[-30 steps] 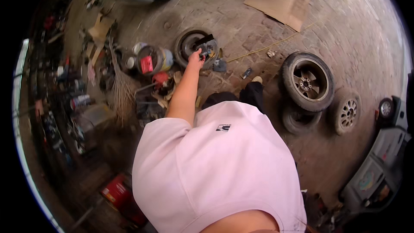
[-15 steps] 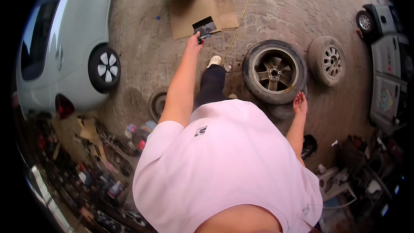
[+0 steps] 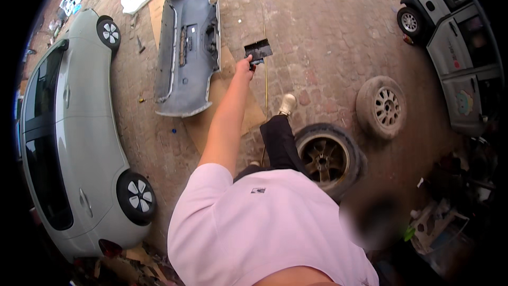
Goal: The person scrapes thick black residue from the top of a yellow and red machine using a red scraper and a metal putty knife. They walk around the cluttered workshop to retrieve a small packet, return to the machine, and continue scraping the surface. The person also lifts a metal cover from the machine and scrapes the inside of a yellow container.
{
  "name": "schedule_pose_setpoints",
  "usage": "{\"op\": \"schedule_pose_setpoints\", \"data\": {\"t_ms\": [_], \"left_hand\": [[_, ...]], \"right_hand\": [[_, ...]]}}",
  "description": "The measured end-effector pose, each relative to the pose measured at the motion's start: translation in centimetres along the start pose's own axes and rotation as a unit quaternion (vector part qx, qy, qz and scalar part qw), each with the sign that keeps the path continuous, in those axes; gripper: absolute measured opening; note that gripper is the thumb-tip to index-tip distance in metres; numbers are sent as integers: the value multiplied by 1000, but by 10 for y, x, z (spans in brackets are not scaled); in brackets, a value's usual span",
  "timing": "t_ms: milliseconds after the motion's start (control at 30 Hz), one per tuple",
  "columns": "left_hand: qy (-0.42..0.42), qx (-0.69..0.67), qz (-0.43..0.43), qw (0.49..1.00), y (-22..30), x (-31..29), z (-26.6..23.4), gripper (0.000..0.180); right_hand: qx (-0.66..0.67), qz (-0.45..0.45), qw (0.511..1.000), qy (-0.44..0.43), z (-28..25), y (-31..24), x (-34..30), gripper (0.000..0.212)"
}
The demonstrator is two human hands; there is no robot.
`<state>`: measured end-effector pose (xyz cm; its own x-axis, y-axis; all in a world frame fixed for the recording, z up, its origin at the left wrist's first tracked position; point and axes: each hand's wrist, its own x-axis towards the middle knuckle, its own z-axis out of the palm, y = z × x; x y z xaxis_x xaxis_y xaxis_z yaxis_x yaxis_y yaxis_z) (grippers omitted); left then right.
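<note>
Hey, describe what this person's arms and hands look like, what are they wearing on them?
The left arm is bare from a short pale pink sleeve down to the left hand, with no glove, watch or ring visible. The right arm and hand are out of view.

So the thing being held is a small dark part (image 3: 258, 51), black or really dark grey, flat and roughly rectangular, kind of like a little panel or bracket. It's up in the air, tilted a bit, with its lower edge pinched at the end of the outstretched arm. From this angle it sits over the brick paving, just beside the right edge of the grey car bumper (image 3: 188, 42) lying on cardboard. Too small to make out finer details.
</note>
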<state>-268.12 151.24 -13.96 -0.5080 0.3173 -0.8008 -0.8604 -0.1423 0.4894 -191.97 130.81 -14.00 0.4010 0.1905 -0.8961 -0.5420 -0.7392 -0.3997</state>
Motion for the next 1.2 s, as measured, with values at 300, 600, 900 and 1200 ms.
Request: {"op": "schedule_pose_setpoints", "data": {"t_ms": [300,600,900,1200], "left_hand": [[28,-56,42,997,129,143,146,20],[33,-86,61,994,273,259,281,13],[56,-158,84,982,424,426,372,12],[125,-234,132,955,580,577,452,16]], "right_hand": [[-18,-6,999,-26,365,-144,62,12],[-140,-215,910,-326,917,-349,-49,26],[-126,-64,961,-237,1100,-315,-32,13],[-290,-8,956,-52,1291,-294,-16,13]]}}
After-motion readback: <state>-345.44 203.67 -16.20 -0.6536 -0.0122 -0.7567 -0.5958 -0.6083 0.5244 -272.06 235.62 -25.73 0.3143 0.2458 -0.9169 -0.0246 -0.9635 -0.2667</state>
